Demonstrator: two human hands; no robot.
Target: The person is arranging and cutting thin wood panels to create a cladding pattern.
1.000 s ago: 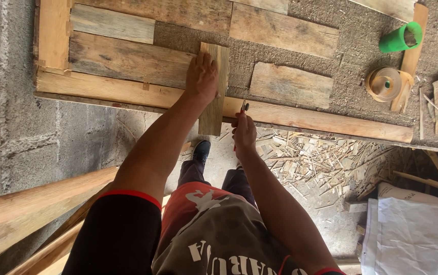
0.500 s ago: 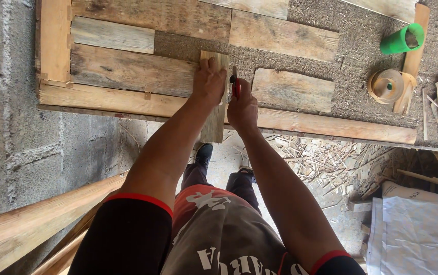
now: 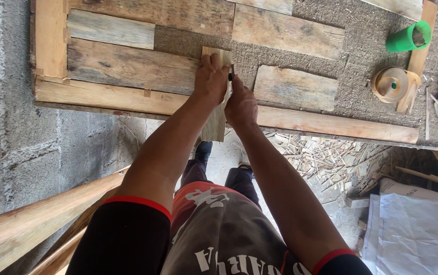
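Our left hand [image 3: 210, 77] presses spread fingers flat on the upright narrow board [image 3: 216, 114] (long axis toward us); our right hand [image 3: 241, 106] pinches a dark marker [image 3: 230, 76] beside it.

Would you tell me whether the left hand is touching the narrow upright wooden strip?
Touching: the head view shows the left hand pressed flat on the narrow wooden strip.
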